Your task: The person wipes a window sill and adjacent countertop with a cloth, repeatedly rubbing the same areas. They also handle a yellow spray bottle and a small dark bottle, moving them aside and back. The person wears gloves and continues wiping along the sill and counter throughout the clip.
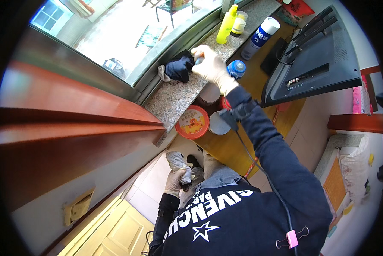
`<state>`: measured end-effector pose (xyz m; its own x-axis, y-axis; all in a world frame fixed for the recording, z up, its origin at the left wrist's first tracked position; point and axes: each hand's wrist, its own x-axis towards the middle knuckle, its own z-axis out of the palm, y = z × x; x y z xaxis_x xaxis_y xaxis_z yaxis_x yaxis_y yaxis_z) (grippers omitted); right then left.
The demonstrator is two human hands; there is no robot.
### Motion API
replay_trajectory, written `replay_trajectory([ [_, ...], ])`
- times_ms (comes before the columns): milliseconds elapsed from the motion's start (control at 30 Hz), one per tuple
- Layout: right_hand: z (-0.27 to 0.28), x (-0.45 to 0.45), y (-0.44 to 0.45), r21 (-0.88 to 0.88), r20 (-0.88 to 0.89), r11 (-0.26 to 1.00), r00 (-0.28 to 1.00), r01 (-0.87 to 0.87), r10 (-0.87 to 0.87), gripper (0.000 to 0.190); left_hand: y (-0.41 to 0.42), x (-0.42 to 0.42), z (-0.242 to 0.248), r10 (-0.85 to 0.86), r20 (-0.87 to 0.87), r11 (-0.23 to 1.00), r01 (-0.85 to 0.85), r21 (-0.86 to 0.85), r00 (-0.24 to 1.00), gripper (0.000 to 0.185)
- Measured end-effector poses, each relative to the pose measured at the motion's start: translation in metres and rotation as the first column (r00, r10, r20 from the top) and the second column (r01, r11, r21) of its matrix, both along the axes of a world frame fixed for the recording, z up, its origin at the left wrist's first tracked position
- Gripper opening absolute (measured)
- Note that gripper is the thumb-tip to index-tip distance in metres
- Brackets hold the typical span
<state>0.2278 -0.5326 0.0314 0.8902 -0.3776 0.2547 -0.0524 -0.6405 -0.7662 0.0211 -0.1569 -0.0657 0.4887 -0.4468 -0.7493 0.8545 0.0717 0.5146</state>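
My right hand, in a pale glove, is raised over the granite windowsill with thumb and fingers curled. Something small and light may lie between the fingertips; it cannot be made out. Touching or just beside those fingertips is a crumpled dark blue cloth with a grey end, lying on the sill against the window frame. Low by my legs, my left hand, gloved too, grips a bunched grey cloth. A yellow-green bottle and a small lidded jar stand farther along the sill.
On the wooden table beside the sill are a blue-lidded container, a spray can with a white cap, a round red-rimmed tub, a grey-lidded tin and a flat-screen monitor. A cable runs along my right arm.
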Motion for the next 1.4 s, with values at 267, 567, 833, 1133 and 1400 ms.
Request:
replay_trajectory([
  [267, -0.024, 0.056, -0.065, -0.176, -0.348, 0.945, 0.881, 0.275, -0.322, 0.051, 0.0, -0.006, -0.004, 0.02, 0.022, 0.999, -0.019, -0.035, 1.0, 0.035],
  [567, -0.007, 0.036, -0.06, -0.242, -0.272, 0.933, 0.904, 0.266, -0.329, 0.067, 0.002, -0.004, -0.002, 0.017, 0.028, 1.0, -0.017, -0.022, 0.999, 0.036],
  [833, -0.006, -0.005, 0.021, -0.193, 0.065, 0.971, 0.989, 0.14, -0.13, 0.074, 0.002, 0.0, -0.006, -0.021, 0.025, 0.999, 0.022, -0.029, 0.999, 0.041],
  [1133, -0.04, 0.03, 0.083, -0.077, -0.019, 0.995, 0.997, 0.069, -0.07, 0.034, 0.005, -0.003, -0.004, -0.007, 0.032, 1.0, 0.007, -0.01, 0.999, 0.04],
  [1400, -0.051, 0.012, 0.116, 0.156, 0.065, 0.797, 0.811, -0.584, 0.581, 0.036, 0.007, -0.008, -0.014, 0.004, 0.031, 1.0, -0.004, 0.007, 1.0, 0.038],
])
